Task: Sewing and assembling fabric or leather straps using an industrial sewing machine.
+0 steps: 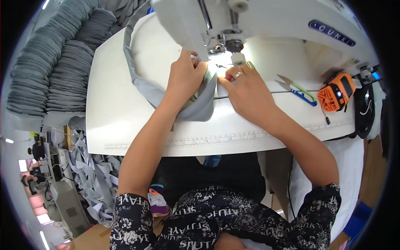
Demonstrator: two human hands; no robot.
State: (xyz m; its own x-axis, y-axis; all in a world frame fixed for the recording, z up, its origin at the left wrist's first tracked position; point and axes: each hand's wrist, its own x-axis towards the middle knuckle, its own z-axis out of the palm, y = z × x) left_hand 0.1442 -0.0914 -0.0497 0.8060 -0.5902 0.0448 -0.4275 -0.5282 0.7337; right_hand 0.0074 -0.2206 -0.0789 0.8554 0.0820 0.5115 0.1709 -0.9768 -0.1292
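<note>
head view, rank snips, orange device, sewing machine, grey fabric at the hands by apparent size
1. Sewing machine
2. Grey fabric
3. Orange device
4. Snips: about as long as the device, but thinner

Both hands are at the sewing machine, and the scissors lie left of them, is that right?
Not quite: the head view shows the scissors lying right of both the left hand and right hand. Both are indeed at the sewing machine.

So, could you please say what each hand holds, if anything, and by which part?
The left hand holds the grey fabric strip by the part near the sewing machine head; whether the right hand does is unclear.
</note>
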